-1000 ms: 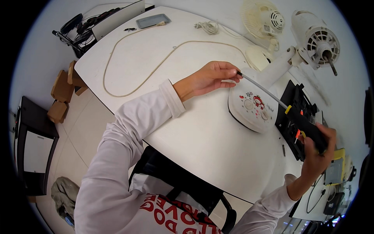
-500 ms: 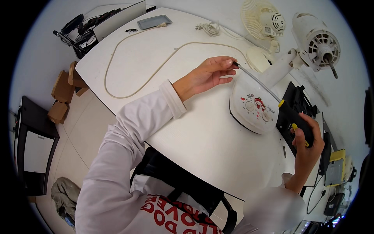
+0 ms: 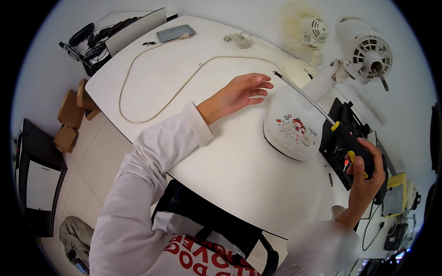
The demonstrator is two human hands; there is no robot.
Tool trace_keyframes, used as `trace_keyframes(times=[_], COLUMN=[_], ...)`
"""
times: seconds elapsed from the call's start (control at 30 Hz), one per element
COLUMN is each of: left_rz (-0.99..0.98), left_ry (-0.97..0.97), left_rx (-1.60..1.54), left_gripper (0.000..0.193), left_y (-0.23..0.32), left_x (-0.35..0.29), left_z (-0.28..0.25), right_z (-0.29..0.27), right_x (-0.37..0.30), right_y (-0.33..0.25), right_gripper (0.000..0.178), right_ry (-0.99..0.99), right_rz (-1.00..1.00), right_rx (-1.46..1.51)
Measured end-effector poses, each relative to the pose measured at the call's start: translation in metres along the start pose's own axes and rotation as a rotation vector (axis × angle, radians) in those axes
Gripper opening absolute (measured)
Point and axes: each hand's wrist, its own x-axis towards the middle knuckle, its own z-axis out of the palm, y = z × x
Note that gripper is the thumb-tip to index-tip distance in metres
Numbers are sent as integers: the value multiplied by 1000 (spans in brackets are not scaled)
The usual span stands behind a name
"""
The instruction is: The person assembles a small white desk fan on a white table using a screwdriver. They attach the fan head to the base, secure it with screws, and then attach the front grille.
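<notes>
My right hand [image 3: 369, 168] is wrapped round the black and yellow handle of a cordless screwdriver [image 3: 349, 138]. Its long metal shaft slants up and left over the white fan base, and a dark tip ends just beyond my left fingers. My left hand [image 3: 240, 95] has its fingers loosely apart, close to that tip but not gripping it. Under the shaft stands the fan base [image 3: 294, 129], white with two knobs and a red cartoon print. The fan's motor head [image 3: 372, 53] leans to the right with a bare spindle and no blades.
A black tool case [image 3: 338, 165] lies behind the screwdriver, with a small dark bit [image 3: 330, 180] beside it. A cream fan cage [image 3: 297, 27] leans at the back. A power cord [image 3: 184, 85] loops over the white table [image 3: 230, 175]; a grey tray [image 3: 176, 33] sits at the far left.
My left fingers have come off the screwdriver's tip and drawn slightly left. The right hand still holds the screwdriver, and a small orange-red light now shows on it. The view has shifted a little.
</notes>
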Motion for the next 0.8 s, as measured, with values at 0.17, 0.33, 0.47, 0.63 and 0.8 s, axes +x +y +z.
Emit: trace_keyframes(times=[0.17, 0.33, 0.47, 0.63, 0.8], left_rz=[13, -91, -3, -138, -514], left_ry=[58, 186, 72, -409, -920], left_rx=[131, 340, 619, 916, 373], left_gripper=[34, 32, 24, 15, 20], left_y=[8, 1, 7, 9, -73], left_x=[1, -10, -58, -134, -198], left_z=[3, 11, 43, 98, 117], right_z=[-5, -16, -25, -38, -35], right_x=[-2, 0, 2, -1, -2], right_y=[-5, -15, -18, -17, -23], right_gripper=[25, 22, 23, 22, 22], right_ry=[-10, -13, 18, 17, 6], right_rz=[25, 9, -72, -91, -90], right_rx=[46, 71, 92, 54, 79])
